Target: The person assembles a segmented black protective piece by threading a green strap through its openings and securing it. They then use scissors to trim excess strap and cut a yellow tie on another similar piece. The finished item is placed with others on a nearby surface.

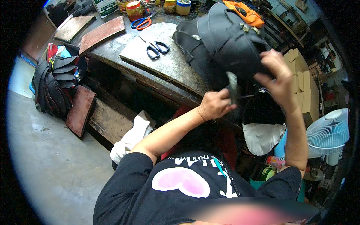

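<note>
A bulky heap of black, curved, bag-like pieces (225, 41) lies at the right end of the worktable; their exact kind is unclear. My left hand (217, 105) is closed at the table's front edge, around a small flat dark piece (232, 83) with a pale, shiny face, blurred by motion. Up at the heap's right side is my right hand (279, 75), also blurred. Its thumb and fingers are apart, and nothing shows between them. Blue-handled scissors (157, 50) lie left of the heap on a grey slab (138, 45).
Orange-and-blue scissors (143, 23) and lidded jars (134, 11) stand farther back. Reddish boards (103, 34) lie at the left. A bundle of black curved pieces (50, 84) sits beside the table. Right of me are cardboard boxes (305, 90) and a fan (330, 131). Orange cloth (245, 14) tops the heap.
</note>
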Tool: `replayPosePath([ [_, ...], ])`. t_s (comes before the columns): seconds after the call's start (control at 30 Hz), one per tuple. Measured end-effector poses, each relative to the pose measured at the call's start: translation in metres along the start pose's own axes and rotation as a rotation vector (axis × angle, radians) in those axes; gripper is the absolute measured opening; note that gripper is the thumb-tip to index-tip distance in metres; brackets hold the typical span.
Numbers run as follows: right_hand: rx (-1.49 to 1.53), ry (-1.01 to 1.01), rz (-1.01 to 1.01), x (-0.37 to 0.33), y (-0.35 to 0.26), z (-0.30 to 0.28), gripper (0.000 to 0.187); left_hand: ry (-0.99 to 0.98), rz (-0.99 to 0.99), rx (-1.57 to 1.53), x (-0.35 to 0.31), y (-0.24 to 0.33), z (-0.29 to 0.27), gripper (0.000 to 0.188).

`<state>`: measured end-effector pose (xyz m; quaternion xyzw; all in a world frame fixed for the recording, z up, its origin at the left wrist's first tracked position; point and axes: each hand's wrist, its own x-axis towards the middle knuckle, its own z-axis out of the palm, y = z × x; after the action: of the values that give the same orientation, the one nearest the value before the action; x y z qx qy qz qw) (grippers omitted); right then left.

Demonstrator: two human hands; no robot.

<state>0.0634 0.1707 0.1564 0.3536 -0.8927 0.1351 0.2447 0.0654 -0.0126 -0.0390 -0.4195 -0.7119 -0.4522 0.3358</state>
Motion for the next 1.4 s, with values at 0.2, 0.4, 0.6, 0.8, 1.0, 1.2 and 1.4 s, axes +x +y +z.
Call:
replayPosePath([
  [0.2, -0.011, 0.140, 0.129, -0.060, -0.023, 0.048, 0.033, 0.354, -0.683, -0.550, 0.029, 0.022, -0.007, 0.035],
  [0.4, 0.066, 0.307, 0.301, -0.089, -0.023, 0.061, 0.038, 0.315, -0.719, -0.657, 0.038, 0.025, -0.015, 0.036],
  [0.6, 0.268, 0.308, 0.469, -0.102, -0.021, 0.055, 0.036, 0.355, -0.661, -0.605, 0.038, 0.025, -0.008, 0.042],
  [0.8, 0.240, 0.219, 0.393, -0.099, -0.022, 0.045, 0.039, 0.209, -0.842, -0.798, 0.040, 0.019, -0.016, 0.049],
  [1.0, 0.242, 0.198, 0.408, -0.085, -0.026, 0.031, 0.038, 0.151, -0.972, -0.913, 0.038, 0.013, -0.021, 0.051],
  [1.2, -0.043, 0.068, 0.180, -0.072, -0.037, 0.027, 0.042, 0.210, -0.968, -0.958, 0.035, 0.009, -0.015, 0.053],
  [1.4, -0.214, 0.058, 0.109, -0.070, -0.062, 0.030, 0.049, 0.263, -1.070, -1.004, 0.030, 0.007, -0.012, 0.049],
])
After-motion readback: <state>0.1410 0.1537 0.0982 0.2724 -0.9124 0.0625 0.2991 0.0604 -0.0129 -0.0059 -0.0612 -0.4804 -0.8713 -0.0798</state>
